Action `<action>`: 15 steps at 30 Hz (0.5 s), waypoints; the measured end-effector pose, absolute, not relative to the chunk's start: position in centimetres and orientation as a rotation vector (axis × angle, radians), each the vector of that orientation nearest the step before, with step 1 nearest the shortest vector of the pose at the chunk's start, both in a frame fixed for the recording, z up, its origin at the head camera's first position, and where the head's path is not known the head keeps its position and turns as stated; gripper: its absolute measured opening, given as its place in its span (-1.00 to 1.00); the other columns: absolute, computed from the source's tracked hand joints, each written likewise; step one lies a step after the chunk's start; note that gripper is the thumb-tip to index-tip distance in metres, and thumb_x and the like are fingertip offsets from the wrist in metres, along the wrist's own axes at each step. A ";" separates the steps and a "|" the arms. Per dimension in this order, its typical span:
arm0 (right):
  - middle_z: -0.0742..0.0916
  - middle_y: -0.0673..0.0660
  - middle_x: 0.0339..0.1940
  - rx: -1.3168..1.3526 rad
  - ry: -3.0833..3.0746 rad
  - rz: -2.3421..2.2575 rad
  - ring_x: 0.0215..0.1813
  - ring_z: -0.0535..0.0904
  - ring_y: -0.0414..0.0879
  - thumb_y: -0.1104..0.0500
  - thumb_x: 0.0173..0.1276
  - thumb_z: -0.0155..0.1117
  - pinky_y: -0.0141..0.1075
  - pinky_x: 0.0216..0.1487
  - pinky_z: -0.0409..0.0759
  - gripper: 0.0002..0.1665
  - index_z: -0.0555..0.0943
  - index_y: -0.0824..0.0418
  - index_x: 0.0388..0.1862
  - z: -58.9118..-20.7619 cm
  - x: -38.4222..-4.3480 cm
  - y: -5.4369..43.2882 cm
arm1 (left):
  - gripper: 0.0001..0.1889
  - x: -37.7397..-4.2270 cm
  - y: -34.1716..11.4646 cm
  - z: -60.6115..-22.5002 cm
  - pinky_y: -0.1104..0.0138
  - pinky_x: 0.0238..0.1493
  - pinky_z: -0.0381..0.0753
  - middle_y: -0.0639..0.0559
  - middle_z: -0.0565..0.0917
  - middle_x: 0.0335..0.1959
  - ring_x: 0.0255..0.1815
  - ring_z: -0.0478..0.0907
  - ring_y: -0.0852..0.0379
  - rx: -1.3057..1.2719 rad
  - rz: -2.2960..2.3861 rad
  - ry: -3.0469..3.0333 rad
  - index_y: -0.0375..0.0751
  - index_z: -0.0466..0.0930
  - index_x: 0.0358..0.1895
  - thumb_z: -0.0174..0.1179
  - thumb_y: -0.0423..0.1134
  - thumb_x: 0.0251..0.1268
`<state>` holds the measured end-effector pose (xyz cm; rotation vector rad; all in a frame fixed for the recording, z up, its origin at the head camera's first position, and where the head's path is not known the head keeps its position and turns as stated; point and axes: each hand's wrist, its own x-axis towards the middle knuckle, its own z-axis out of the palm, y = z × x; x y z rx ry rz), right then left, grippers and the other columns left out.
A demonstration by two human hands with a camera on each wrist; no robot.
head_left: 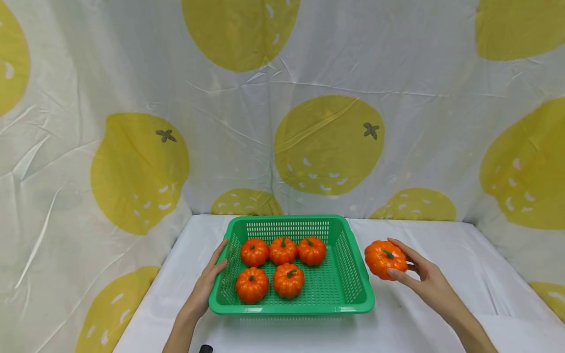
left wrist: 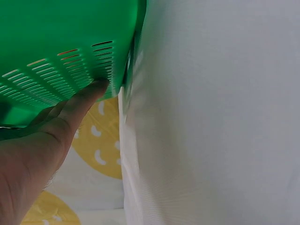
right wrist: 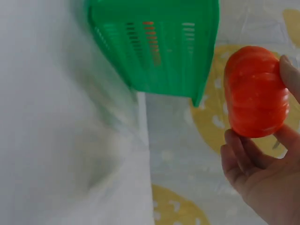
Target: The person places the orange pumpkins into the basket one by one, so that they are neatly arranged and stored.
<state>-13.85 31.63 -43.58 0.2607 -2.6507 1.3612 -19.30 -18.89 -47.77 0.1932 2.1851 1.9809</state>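
A green plastic basket [head_left: 291, 309] with slotted walls stands on the white-covered table. Inside it sit several small orange pumpkins, among them a back-left one [head_left: 254, 252] and a front one [head_left: 288, 281]. My left hand [head_left: 205, 285] lies against the basket's left side with fingers extended; the left wrist view shows a fingertip touching the slotted outer wall [left wrist: 70, 70]. To the right of the basket, my right hand [head_left: 425, 277] holds another orange pumpkin [head_left: 381, 260] between thumb and fingers, apart from the basket. The right wrist view shows this pumpkin [right wrist: 257, 91] from its side.
White cloth covers the table [head_left: 459, 264]. A curtain [head_left: 234, 122] printed with yellow lemons hangs behind and along both sides. A small black object [head_left: 205, 348] shows at the bottom edge, near the left forearm.
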 end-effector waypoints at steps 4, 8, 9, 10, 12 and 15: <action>0.57 -0.28 0.34 0.376 -2.628 1.413 0.10 0.58 -0.33 0.12 0.46 0.39 -0.36 -0.04 0.66 -0.20 0.34 -0.15 0.61 -42.5 -14.8 28.5 | -0.40 -19.2 -19.1 -47.6 -0.34 0.61 -0.21 -0.01 -0.19 0.76 0.75 -0.28 -0.25 0.183 1.985 2.178 0.33 -0.09 0.69 -0.22 0.04 0.71; 0.61 -0.05 0.37 0.425 -2.651 1.457 0.20 0.58 -0.14 0.04 0.39 0.47 -0.28 0.04 0.65 -0.19 0.38 -0.22 0.57 -42.3 -15.8 25.8 | -0.40 -19.1 -19.1 -47.6 -0.34 0.61 -0.18 -0.01 -0.21 0.76 0.74 -0.27 -0.26 0.181 1.992 2.158 0.34 -0.10 0.69 -0.22 0.05 0.70; 0.62 -0.02 0.37 0.435 -2.659 1.457 0.23 0.57 -0.09 0.02 0.38 0.48 -0.28 0.07 0.65 -0.19 0.39 -0.22 0.56 -42.3 -15.9 25.3 | -0.40 -19.2 -19.1 -47.7 -0.34 0.61 -0.17 -0.01 -0.21 0.76 0.74 -0.27 -0.26 0.182 1.992 2.154 0.34 -0.10 0.69 -0.22 0.05 0.71; 0.62 0.00 0.37 0.448 -2.663 1.462 0.25 0.57 -0.02 0.01 0.38 0.48 -0.27 0.09 0.64 -0.20 0.40 -0.21 0.55 -42.4 -16.1 24.8 | -0.40 -19.2 -19.0 -47.7 -0.34 0.61 -0.17 -0.01 -0.22 0.76 0.74 -0.27 -0.26 0.185 1.992 2.152 0.35 -0.10 0.69 -0.22 0.05 0.71; 0.62 0.04 0.37 0.464 -2.666 1.483 0.28 0.57 0.07 0.00 0.37 0.48 -0.28 0.12 0.64 -0.20 0.41 -0.19 0.55 -42.5 -16.4 24.0 | -0.40 -19.3 -19.0 -47.7 -0.34 0.61 -0.19 -0.01 -0.21 0.76 0.75 -0.28 -0.26 0.183 1.991 2.156 0.35 -0.09 0.69 -0.22 0.05 0.70; 0.60 0.09 0.39 0.462 -2.668 1.502 0.34 0.58 0.15 -0.02 0.39 0.47 -0.25 0.16 0.64 -0.20 0.40 -0.17 0.56 -42.7 -16.6 23.1 | -0.40 -19.4 -18.9 -47.7 -0.35 0.61 -0.23 0.00 -0.20 0.76 0.75 -0.30 -0.25 0.177 1.986 2.168 0.36 -0.08 0.68 -0.22 0.05 0.70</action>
